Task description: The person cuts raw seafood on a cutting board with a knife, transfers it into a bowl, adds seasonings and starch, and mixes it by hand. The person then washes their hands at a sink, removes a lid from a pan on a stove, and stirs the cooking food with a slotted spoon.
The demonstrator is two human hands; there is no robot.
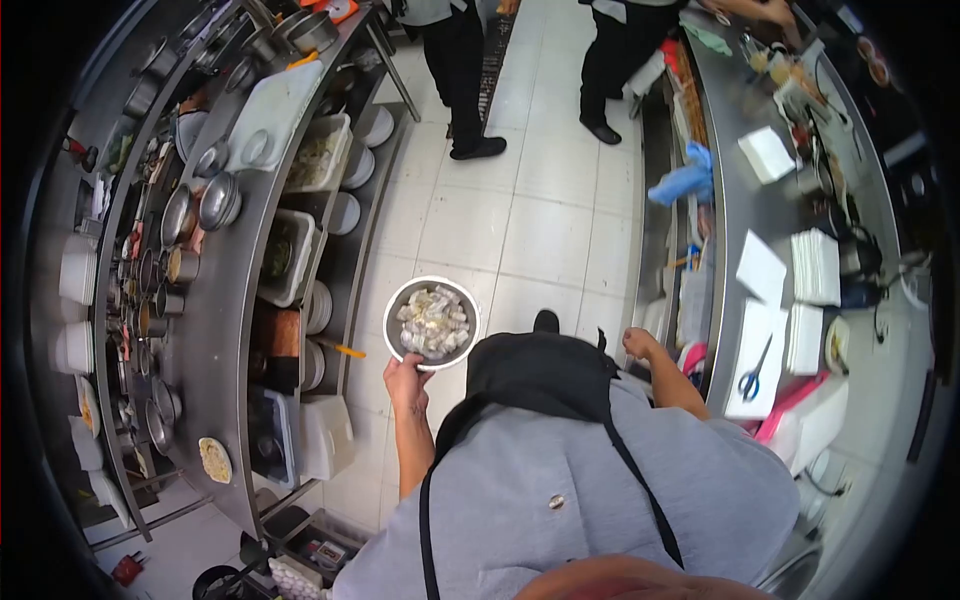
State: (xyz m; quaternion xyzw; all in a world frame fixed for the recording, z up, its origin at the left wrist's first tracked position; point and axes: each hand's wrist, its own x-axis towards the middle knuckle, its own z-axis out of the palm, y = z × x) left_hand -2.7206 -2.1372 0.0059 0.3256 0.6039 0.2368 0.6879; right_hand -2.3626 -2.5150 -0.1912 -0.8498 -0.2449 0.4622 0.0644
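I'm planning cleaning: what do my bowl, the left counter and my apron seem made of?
The bowl is probably satin metal, given its smooth grey inner wall; its pale rim could be plastic or glare. The counter looks like dull stainless steel, grey with soft sheen. The apron seems matte black cloth, draping softly; fibre unclear.

On your right, blue-handled scissors (pixel 750 385) lie on a white sheet (pixel 745 335) on the steel counter (pixel 735 215), near a white stack (pixel 816 268). A blue cloth (pixel 684 178) hangs at that counter's edge. On your left counter (pixel 215 350) you have nested metal bowls (pixel 218 203) near a white board (pixel 285 105), with white plates (pixel 375 128) shelved below. Ahead of you, two people (pixel 460 80) in black trousers stand on the tiled floor (pixel 470 220).
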